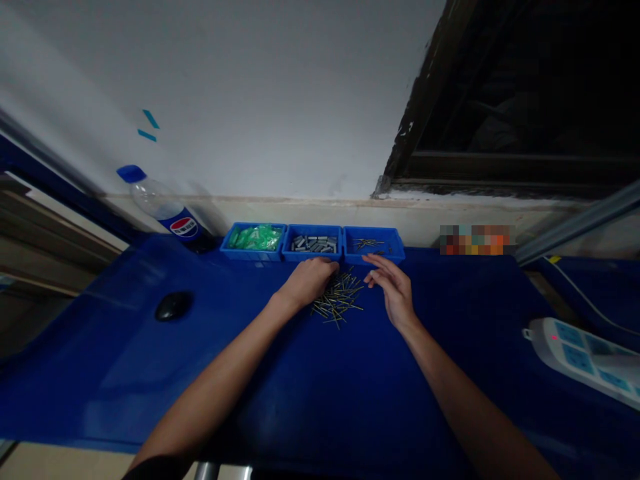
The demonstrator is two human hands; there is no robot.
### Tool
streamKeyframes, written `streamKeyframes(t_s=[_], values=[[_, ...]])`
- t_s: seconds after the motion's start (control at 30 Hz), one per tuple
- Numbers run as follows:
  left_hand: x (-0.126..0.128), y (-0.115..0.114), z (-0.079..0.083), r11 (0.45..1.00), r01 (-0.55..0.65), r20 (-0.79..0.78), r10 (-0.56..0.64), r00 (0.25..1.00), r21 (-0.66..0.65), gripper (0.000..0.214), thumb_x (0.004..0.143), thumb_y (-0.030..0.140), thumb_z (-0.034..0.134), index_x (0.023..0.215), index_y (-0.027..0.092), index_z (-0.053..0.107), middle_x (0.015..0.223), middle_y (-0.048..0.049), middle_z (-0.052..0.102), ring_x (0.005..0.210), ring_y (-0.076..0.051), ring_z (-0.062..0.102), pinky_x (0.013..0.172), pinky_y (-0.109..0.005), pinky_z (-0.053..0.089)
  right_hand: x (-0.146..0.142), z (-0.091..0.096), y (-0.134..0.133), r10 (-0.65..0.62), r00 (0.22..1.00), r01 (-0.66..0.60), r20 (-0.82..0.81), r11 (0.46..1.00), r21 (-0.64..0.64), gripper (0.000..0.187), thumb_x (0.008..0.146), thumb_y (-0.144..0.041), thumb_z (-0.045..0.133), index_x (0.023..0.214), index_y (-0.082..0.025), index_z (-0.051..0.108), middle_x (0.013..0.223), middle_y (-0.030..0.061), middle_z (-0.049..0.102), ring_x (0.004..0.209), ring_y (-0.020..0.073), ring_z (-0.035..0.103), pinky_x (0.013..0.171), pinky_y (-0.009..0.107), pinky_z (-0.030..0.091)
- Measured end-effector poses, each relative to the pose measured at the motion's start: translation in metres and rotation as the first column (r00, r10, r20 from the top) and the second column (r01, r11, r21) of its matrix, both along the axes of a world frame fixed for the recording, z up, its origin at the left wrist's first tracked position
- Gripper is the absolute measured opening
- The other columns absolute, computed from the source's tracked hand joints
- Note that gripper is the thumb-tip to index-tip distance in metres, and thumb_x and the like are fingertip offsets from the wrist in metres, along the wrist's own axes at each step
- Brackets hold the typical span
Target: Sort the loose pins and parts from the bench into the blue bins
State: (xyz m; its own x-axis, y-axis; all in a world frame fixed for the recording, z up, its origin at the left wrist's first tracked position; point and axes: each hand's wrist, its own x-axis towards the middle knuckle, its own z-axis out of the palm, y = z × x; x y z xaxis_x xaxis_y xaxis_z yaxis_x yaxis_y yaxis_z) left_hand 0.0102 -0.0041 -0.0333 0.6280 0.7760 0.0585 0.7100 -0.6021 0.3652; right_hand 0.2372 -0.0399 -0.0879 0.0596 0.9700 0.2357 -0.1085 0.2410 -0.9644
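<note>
Hands: two, both of the person; the left hand (pixel 310 279) is at the upper left side of the pile, the right hand (pixel 399 290) is beside its right side.
Left fingers: curled in together over the pile edge; I cannot tell whether they pinch a rod.
Right fingers: apart, with a gap between thumb and forefinger; the fingertips are near the front of the right bin.
Pile of rods: one, of thin metal rods (pixel 339 300), lying crossed on the table (pixel 320 393) between the hands; too many overlap for an exact count.
Bins: three, blue, side by side in one row near the wall (pixel 275 100).
Left bin (pixel 250 255): one green plastic bag (pixel 257 237).
Middle bin (pixel 300 256): many short metal cylinders (pixel 315 244), not countable.
Right bin (pixel 396 253): several thin rods, lying loosely.
Left side: one bottle (pixel 167 210), tilted in view, and one black mouse (pixel 173 306).
Right side: one white power strip (pixel 575 350), at the right border of view.
Wall tape: two blue strips (pixel 151 119).
Edges and room: the blue surface extends between the forearms toward the near edge, and from the right forearm to the power strip.
</note>
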Motion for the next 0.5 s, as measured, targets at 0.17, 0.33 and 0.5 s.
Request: streamKeyframes(t_s=[0.17, 0.33, 0.5], values=[[-0.002, 0.001, 0.003, 1.0, 0.001, -0.01, 0.0, 1.0, 0.027, 0.034, 0.086, -0.002, 0.049, 0.108, 0.018, 0.067, 0.1, -0.0095, 0.072, 0.086, -0.022, 0.07, 0.075, -0.031, 0.051, 0.0, 0.001, 0.0, 0.012, 1.0, -0.012, -0.016, 1.0, -0.016, 0.035, 0.09, -0.034, 0.073, 0.124, -0.026, 0.074, 0.13, 0.0112, 0.075, 0.077, 0.0193, 0.067, 0.067, 0.035, 0.052], [-0.007, 0.008, -0.004, 0.998, 0.059, 0.153, -0.057, 0.987, -0.009, 0.047, 0.081, -0.004, 0.053, 0.121, 0.017, 0.065, 0.104, -0.0077, 0.072, 0.085, -0.018, 0.068, 0.078, -0.029, 0.053, 0.0, 0.001, 0.001, 0.017, 1.0, -0.017, -0.003, 1.0, -0.015, 0.031, 0.09, -0.037, 0.073, 0.118, -0.025, 0.076, 0.123, 0.0104, 0.077, 0.075, 0.0193, 0.067, 0.067, 0.035, 0.052], [-0.008, 0.011, -0.007, 0.999, 0.045, 0.232, -0.039, 0.972, -0.024, 0.045, 0.083, 0.0, 0.058, 0.124, 0.017, 0.066, 0.102, -0.0071, 0.073, 0.088, -0.019, 0.069, 0.082, -0.031, 0.055, -0.001, -0.001, 0.001, 0.03, 0.999, -0.03, 0.019, 1.0, -0.01, 0.027, 0.09, -0.039, 0.073, 0.113, -0.025, 0.077, 0.113, 0.0089, 0.08, 0.075, 0.0195, 0.067, 0.067, 0.035, 0.052]])
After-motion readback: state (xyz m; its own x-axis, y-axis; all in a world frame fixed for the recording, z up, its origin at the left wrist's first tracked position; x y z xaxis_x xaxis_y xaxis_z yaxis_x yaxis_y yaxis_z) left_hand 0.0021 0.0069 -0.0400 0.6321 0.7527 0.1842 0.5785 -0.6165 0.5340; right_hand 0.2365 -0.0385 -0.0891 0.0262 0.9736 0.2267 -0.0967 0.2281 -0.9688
